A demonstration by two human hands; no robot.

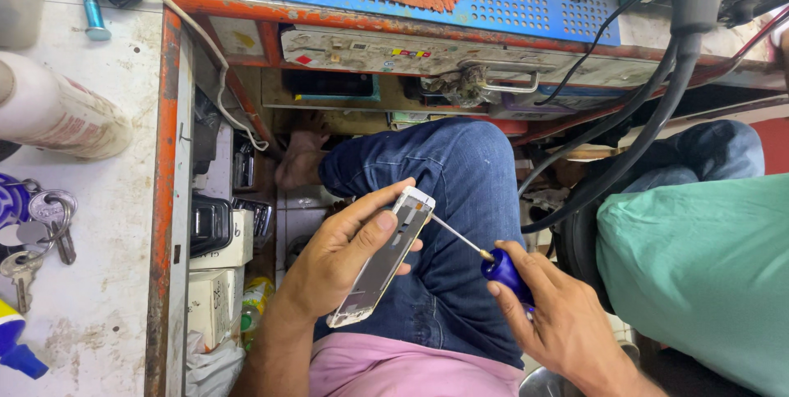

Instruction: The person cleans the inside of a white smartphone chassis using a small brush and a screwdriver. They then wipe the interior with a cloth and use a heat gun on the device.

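Observation:
My left hand (341,253) grips a slim white phone frame (386,261), held tilted over my blue-jeaned knee (456,183), thumb lying across its upper part. My right hand (555,319) holds a small screwdriver (497,265) by its blue handle. Its thin metal shaft points up and left, and the tip touches the upper right edge of the phone frame. Both hands hover above my lap, over a pink shirt hem (411,368).
A worn orange-edged workbench (168,159) runs left and across the top, with a drawer handle (509,85), a blue perforated mat (526,2), keys (41,228) and a white bottle (57,113). Black cables (633,142) hang at right beside a person's green sleeve (699,265). Boxes (214,298) sit under the bench.

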